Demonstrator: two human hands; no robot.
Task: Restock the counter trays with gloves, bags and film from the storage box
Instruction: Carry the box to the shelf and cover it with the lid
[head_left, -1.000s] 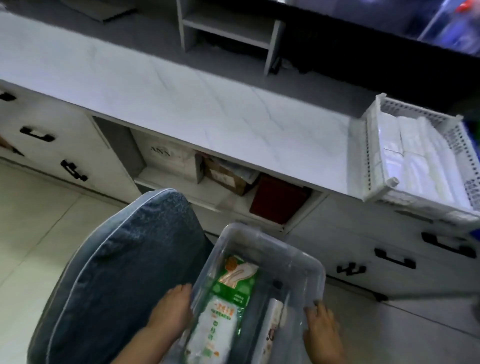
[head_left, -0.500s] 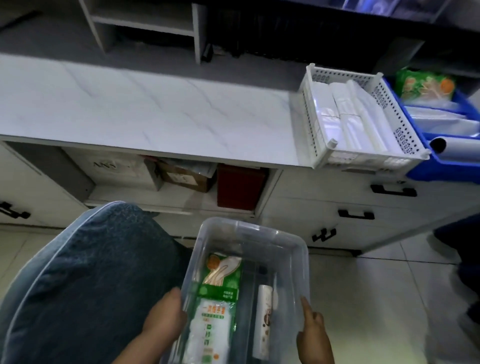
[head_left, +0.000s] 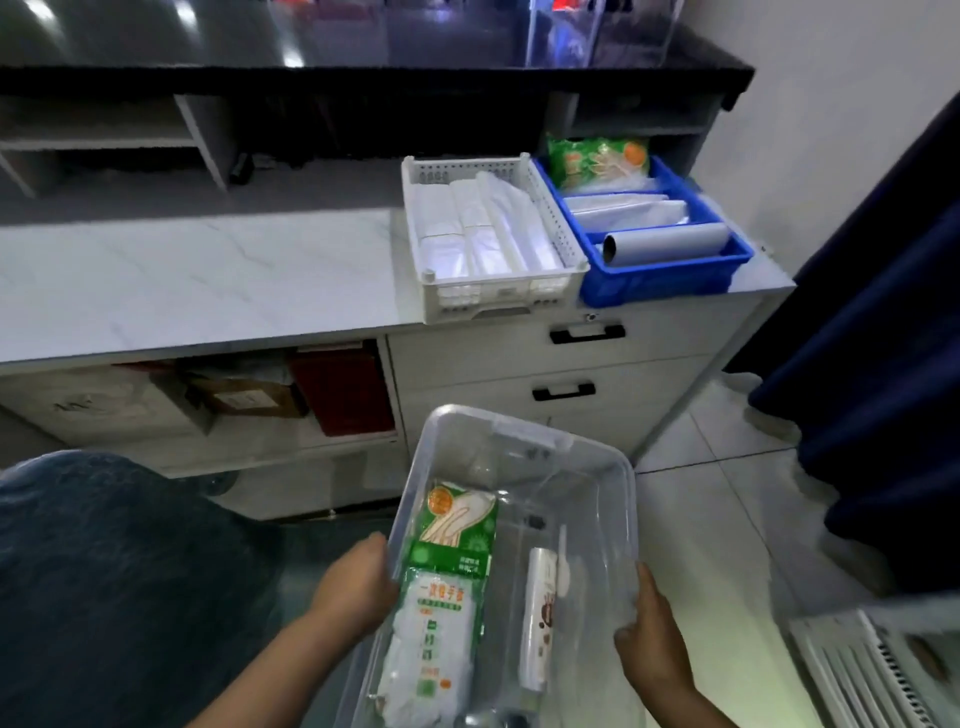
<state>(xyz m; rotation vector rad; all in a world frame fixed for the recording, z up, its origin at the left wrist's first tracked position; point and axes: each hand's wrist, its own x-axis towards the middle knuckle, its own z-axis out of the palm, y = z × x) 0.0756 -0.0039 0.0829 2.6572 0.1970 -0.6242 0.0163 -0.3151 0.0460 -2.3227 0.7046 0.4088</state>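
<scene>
My left hand (head_left: 358, 582) and right hand (head_left: 652, 631) clasp one clear plastic box (head_left: 524, 432); between them lie one green glove pack (head_left: 452, 561) and one white roll (head_left: 540, 616).

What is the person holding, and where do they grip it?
A clear storage box: the left hand grips its left side, the right hand its right side.

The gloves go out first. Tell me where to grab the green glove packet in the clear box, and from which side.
Come from above: the clear plastic storage box is open-topped and its walls block the sides. Pinch the green-and-white glove packet across its narrow width near mid-length; it lies flat along the left wall, so enter at its free right edge.
</scene>
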